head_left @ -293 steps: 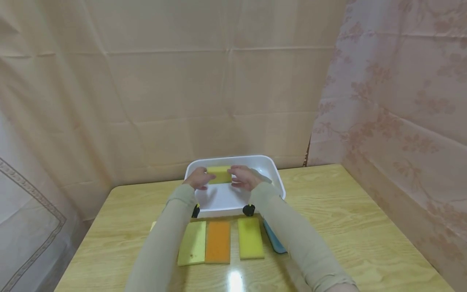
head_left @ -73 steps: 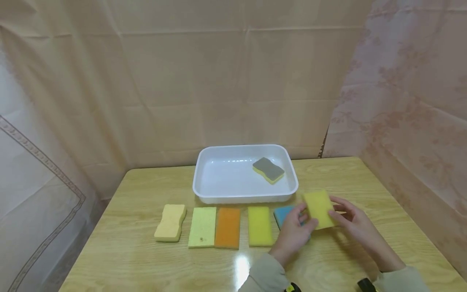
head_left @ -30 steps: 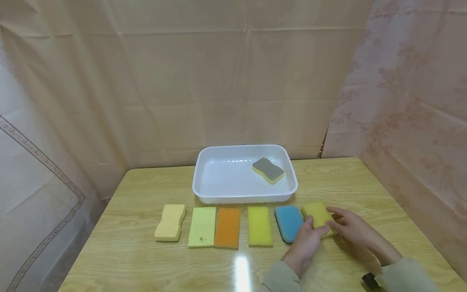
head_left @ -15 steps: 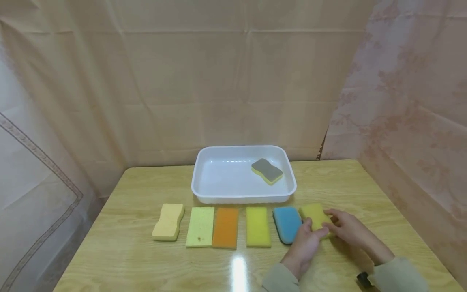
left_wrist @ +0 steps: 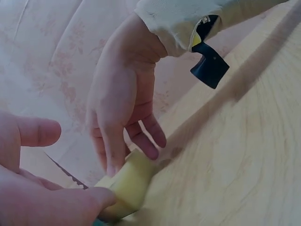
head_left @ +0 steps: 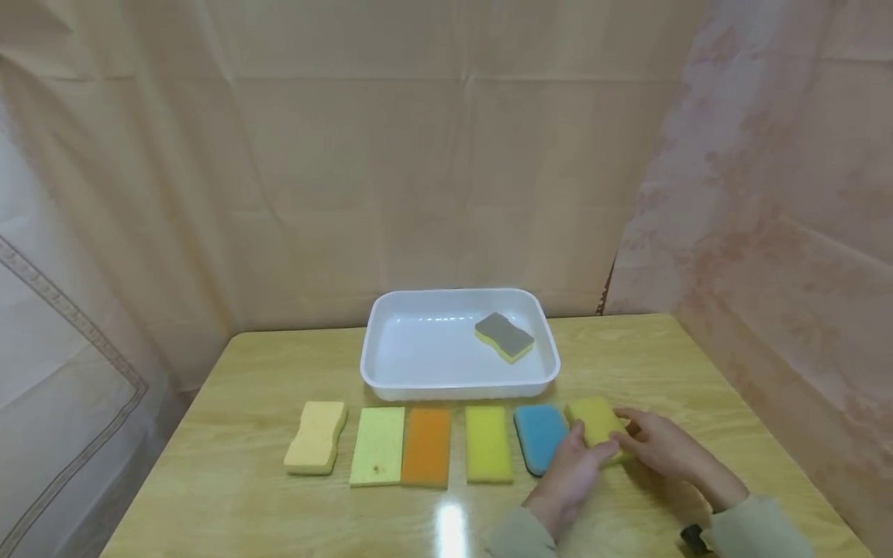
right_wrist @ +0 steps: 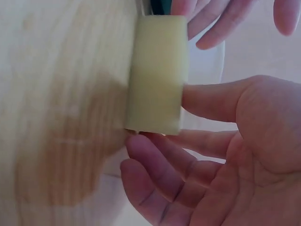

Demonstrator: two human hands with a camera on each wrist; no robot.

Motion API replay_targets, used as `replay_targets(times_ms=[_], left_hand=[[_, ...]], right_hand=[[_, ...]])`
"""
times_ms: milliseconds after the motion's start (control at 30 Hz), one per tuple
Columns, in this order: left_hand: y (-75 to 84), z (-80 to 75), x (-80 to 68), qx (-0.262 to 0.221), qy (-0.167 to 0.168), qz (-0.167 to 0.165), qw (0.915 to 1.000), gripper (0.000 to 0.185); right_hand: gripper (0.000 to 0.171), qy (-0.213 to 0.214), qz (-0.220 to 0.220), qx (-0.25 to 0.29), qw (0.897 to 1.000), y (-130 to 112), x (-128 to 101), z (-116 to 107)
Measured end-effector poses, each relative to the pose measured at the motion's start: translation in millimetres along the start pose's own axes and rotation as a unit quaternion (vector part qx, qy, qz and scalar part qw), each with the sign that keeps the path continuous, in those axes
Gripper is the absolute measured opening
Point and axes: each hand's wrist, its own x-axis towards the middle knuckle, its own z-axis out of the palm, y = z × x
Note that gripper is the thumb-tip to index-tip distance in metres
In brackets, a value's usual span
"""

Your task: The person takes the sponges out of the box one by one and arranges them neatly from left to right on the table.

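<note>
A thick yellow sponge (head_left: pixel 594 422) lies at the right end of a row of sponges on the table, right of a blue sponge (head_left: pixel 540 438). My right hand (head_left: pixel 663 446) pinches its right end; in the right wrist view the thumb presses the broad face of the sponge (right_wrist: pixel 157 75) and fingers sit at its end. My left hand (head_left: pixel 568 477) is at the near left side, its fingers touching the sponge edge. In the left wrist view the left thumb (left_wrist: pixel 40 132) stands off the sponge (left_wrist: pixel 131 186).
A white tray (head_left: pixel 460 390) behind the row holds a grey-topped yellow sponge (head_left: pixel 504 338). Leftward lie a flat yellow sponge (head_left: pixel 488 446), an orange one (head_left: pixel 426 448), a pale green one (head_left: pixel 377 447) and a wavy-sided cream one (head_left: pixel 316 438). Curtains (head_left: pixel 349 170) hang behind the table.
Earlier both hands held a yellow sponge over the tray. By 2.4 s ago a yellow sponge was held raised beside the blue one; it has since come down to the table. The last half second shows little movement.
</note>
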Motion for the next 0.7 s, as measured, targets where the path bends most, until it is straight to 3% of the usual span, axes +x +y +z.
replay_targets(times_ms=[200,367,567,700], left_hand=[[16.9,-23.1,-6.1,0.066,-0.064,-0.009,0.9957,0.081],[44.0,-51.2,-4.2,0.142,-0.118,0.024,0.9826,0.068],[76.2,-77.8,2.9,0.174,-0.141,0.080,0.9712,0.041],[97.4,-91.0,11.1,0.195,-0.134,0.103,0.9662,0.037]], right_hand=[[0.058,-0.024,-0.001,-0.018,1.000,-13.0,-0.9,-14.7],[0.057,-0.028,-0.041,-0.001,0.999,-33.9,-0.5,-33.1],[0.053,-0.025,-0.101,-0.011,0.995,-59.3,9.0,-51.2],[0.051,-0.011,-0.115,-0.025,0.993,-73.5,21.4,-65.3]])
